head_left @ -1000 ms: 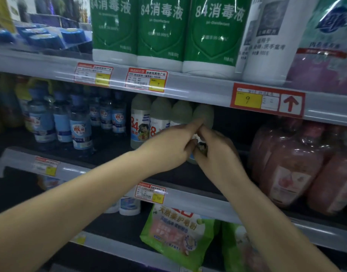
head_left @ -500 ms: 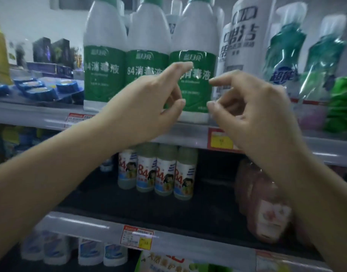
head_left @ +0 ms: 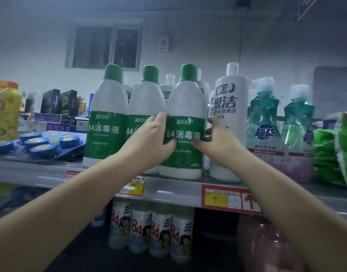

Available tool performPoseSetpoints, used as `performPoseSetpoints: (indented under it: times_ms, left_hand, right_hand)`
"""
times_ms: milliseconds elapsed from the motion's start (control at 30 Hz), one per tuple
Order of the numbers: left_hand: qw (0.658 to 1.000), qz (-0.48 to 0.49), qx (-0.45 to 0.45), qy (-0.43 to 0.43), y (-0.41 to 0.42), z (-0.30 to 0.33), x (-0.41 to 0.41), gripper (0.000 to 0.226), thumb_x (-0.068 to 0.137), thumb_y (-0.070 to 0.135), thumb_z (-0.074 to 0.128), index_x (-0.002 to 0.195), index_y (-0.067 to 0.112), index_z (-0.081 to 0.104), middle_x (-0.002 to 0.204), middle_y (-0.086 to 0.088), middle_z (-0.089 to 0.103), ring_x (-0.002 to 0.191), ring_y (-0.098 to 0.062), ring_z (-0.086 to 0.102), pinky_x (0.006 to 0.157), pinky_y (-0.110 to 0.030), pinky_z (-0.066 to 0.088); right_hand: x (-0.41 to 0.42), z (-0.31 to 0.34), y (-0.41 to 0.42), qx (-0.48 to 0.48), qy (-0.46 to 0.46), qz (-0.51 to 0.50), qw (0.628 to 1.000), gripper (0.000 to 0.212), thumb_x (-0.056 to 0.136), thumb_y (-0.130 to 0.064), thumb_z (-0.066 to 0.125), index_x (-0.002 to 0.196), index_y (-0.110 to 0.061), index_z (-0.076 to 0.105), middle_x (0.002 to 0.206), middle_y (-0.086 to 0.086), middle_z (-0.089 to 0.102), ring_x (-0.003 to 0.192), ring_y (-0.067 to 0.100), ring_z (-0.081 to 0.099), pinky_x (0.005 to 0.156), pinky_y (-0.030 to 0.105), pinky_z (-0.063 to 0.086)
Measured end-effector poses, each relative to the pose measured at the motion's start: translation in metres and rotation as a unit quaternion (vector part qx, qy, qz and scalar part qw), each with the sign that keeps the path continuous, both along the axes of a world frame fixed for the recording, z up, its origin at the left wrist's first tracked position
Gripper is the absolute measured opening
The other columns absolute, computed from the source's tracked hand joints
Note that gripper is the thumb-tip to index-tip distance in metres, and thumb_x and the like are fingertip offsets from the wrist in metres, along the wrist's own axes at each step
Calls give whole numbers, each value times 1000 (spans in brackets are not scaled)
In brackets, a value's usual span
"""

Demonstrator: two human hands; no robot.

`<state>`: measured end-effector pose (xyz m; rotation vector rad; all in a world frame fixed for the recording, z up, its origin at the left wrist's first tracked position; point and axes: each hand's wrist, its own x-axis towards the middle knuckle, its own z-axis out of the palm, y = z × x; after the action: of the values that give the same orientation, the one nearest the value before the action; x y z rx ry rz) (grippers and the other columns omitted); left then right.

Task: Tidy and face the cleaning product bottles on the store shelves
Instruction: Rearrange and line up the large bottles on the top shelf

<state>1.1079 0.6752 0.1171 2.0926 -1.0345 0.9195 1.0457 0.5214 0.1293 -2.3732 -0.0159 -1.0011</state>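
Dim store shelving fills the head view, with a pale wall and a dark window behind the top shelf. Both arms reach up and forward from below, forearms rising toward the same disinfectant bottle, the rightmost of three green-labelled ones standing upright at the shelf's front edge.

That bottle sits squarely between the two hands, its long axis vertical, green cap up. The left hand grips its left flank, fingers curled round into the gap against the middle bottle, thumb lying across the label. The right hand grips the right flank, fingers tucked between it and the tall white bottle just beyond (how far they wrap behind is hidden), thumb on the label front.

Neither hand looks nearer; they meet it at about the same height, mid-label. The label already faces outward, so the coming move is probably a small twist or slide to square it with its neighbours.
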Motion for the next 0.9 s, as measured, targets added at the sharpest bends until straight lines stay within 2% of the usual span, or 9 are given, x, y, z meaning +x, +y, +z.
performPoseSetpoints:
  times_ms: [100, 233, 367, 433, 500, 567, 700, 800, 900]
  left_hand:
    - [1000, 6, 9, 26, -5, 1, -2, 58, 87, 27, 55, 136, 12, 29, 129, -10, 46, 113, -24, 48, 91, -32, 40]
    - [998, 6, 0, 67, -12, 2, -7, 59, 87, 24, 53, 138, 13, 26, 132, -11, 41, 113, -25, 46, 87, -30, 37]
    - [993, -12, -45, 107, -17, 3, -10, 59, 85, 17, 51, 139, 13, 27, 132, -10, 41, 107, -22, 43, 84, -29, 35]
    - [991, -21, -66, 118, -19, 2, -12, 57, 84, 15, 51, 137, 12, 30, 131, -10, 42, 101, -19, 42, 82, -28, 34]
    - [989, -30, -77, 119, -22, 1, -16, 58, 83, 12, 51, 137, 10, 29, 132, -11, 42, 106, -22, 44, 84, -27, 34]
    - [988, -43, -96, 111, -24, -2, -19, 61, 82, 11, 52, 139, 9, 28, 133, -10, 42, 111, -21, 45, 85, -25, 33]
    - [979, -95, -163, 79, -22, -4, -27, 57, 82, 9, 54, 135, 15, 33, 128, -3, 46, 102, -11, 45, 84, -23, 37]
    - [966, -146, -212, 34, -25, 3, -38, 61, 82, 9, 53, 138, 17, 31, 130, 0, 46, 112, -15, 51, 93, -35, 48]
    - [961, -149, -233, -5, -30, 16, -55, 70, 81, 8, 53, 144, 19, 24, 135, 3, 39, 118, -13, 46, 95, -36, 48]
  right_hand:
    - [15, -2, 3, 35, -18, -3, 999, 63, 76, -35, 70, 126, -13, 40, 110, 6, 62, 102, 24, 60, 89, 39, 50]
    - [28, -4, 9, 70, -33, -14, 997, 65, 60, -45, 69, 114, -12, 53, 99, 4, 67, 91, 21, 65, 76, 34, 55]
    - [29, -1, 10, 101, -19, -6, 995, 44, 69, -36, 71, 104, -10, 63, 94, 8, 69, 87, 22, 65, 78, 34, 55]
    - [26, 3, 12, 115, -24, -3, 993, 40, 68, -34, 72, 99, -10, 66, 90, 8, 69, 84, 22, 66, 71, 29, 54]
    - [24, 5, 17, 123, -30, 3, 992, 70, 47, -45, 72, 106, -7, 62, 91, 8, 69, 82, 20, 66, 63, 25, 51]
    - [22, 5, 18, 129, -53, 8, 990, 96, 30, -52, 67, 114, -6, 56, 94, 8, 68, 82, 19, 66, 65, 27, 54]
    - [12, 5, 13, 85, -105, 9, 991, 87, 36, -46, 76, 109, -4, 55, 89, 3, 67, 79, 15, 66, 63, 30, 58]
    - [-1, 23, 12, 65, -137, -9, 988, 74, 50, -30, 85, 110, -6, 49, 90, -3, 61, 84, 11, 62, 68, 27, 56]
    - [-25, 45, 10, 39, -172, 4, 984, 73, 58, -24, 85, 115, -10, 42, 93, -7, 53, 82, 3, 53, 65, 19, 50]
